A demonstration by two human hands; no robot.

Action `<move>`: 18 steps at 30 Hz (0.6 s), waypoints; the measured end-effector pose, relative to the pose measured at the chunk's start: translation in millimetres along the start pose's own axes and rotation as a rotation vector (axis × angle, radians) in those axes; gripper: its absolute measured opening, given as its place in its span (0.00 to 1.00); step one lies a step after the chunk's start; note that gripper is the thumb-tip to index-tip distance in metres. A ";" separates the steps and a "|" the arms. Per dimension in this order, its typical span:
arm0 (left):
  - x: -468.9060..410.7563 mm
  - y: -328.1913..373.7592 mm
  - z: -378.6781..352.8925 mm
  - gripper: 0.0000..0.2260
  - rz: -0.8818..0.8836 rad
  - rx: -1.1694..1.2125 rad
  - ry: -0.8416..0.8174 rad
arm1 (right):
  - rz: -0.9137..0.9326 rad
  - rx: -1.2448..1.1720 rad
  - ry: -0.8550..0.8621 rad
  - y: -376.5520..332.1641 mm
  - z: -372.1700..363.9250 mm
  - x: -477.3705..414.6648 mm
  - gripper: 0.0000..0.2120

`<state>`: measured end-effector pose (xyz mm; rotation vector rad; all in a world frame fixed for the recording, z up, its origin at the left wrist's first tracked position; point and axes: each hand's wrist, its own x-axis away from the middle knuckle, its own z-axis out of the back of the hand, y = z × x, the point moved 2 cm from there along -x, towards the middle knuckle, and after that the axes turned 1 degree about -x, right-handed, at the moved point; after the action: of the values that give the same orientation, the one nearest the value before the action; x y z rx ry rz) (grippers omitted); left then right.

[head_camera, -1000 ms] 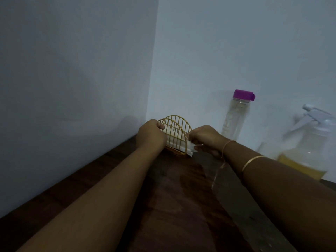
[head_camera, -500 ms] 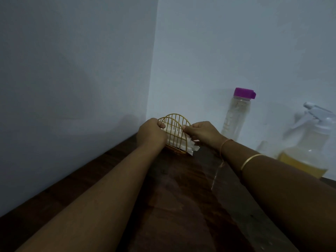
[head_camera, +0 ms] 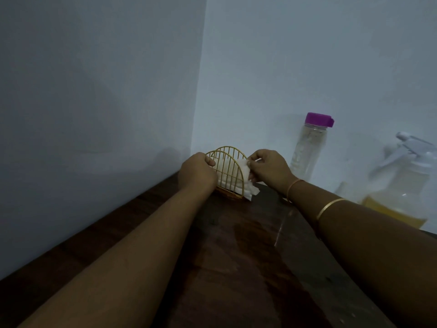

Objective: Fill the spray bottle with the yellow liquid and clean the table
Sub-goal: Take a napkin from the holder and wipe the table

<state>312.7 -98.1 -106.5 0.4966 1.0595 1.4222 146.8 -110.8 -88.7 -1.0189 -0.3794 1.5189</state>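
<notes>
L hand (head_camera: 197, 176) far-centre on table (head_camera: 151, 235); fingers curled round left edge of gold wire napkin holder (head_camera: 230, 172), gripping it; thumb on the front arch. R hand (head_camera: 269, 169) just right of holder; thumb + forefinger pinch a white tissue (head_camera: 247, 185) at holder's upper right edge; other fingers curled under. Tissue stack sits inside holder, bottom corner sticks out on the right onto the table.

Holder stands upright near the far corner where the 2 walls meet; hands on either side of it, both touching.

Spray bottle (head_camera: 402, 185) at far right, well apart from both hands; white trigger head on top; yellow liquid fills lower part only; blurred, base partly hidden behind R forearm; looks upright. Nobody holding it.

Clear bottle (head_camera: 307, 152) w/ purple cap (head_camera: 318, 119) stands upright against far wall, between holder and spray bottle, just beyond R hand; contents look pale/clear, can't tell level.

Table dark wood, glossy; wet-looking patch (head_camera: 250, 240) mid-table between the forearms. R forearm has gold bangle (head_camera: 331, 205) + thin band (head_camera: 293, 185) at wrist.
</notes>
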 end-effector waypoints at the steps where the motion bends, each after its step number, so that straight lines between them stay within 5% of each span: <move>1: -0.3 0.0 -0.1 0.14 -0.001 -0.001 0.000 | -0.016 -0.028 0.040 -1.3 -0.6 -0.7 0.06; 10: 1.2 1.6 -0.7 0.13 -0.002 -0.009 -0.012 | -0.005 -0.110 0.137 -10.0 -4.9 -8.4 0.06; 18: 0.5 0.1 1.4 0.13 -0.002 -0.001 0.014 | -0.111 -0.630 0.126 -26.1 3.6 -10.5 0.06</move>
<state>313.6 -97.1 -105.9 0.4848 1.0701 1.4263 159.6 -113.1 -63.5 -1.5439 -0.8421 1.2463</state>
